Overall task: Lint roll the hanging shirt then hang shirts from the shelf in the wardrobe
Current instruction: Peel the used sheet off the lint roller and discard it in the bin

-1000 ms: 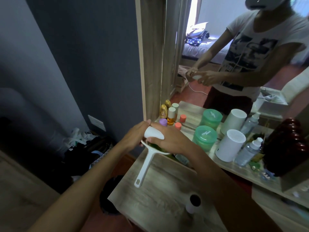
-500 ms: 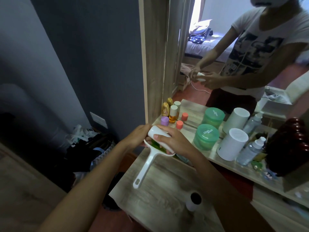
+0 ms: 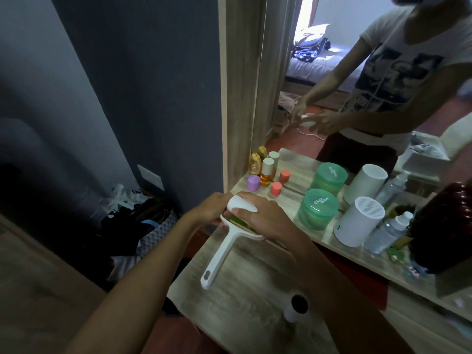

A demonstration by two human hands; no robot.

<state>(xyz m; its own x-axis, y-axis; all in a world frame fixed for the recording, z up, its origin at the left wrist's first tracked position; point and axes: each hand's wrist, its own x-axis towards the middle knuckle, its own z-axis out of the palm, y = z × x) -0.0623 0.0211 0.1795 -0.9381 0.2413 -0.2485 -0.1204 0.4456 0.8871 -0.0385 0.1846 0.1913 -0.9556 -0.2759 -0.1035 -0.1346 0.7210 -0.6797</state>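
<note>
White lint roller [image 3: 220, 254] head between fingers [image 3: 244, 209] of both hands.

Green jar [image 3: 317, 212] stands beside white cylinder [image 3: 358, 224] on wooden table [image 3: 237, 297].

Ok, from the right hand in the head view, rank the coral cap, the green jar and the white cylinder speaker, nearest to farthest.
From the right hand:
1. Coral cap, just beyond the hand, by the mirror.
2. Green jar, to its right on the table.
3. White cylinder speaker, farther right, past the jar.
</note>
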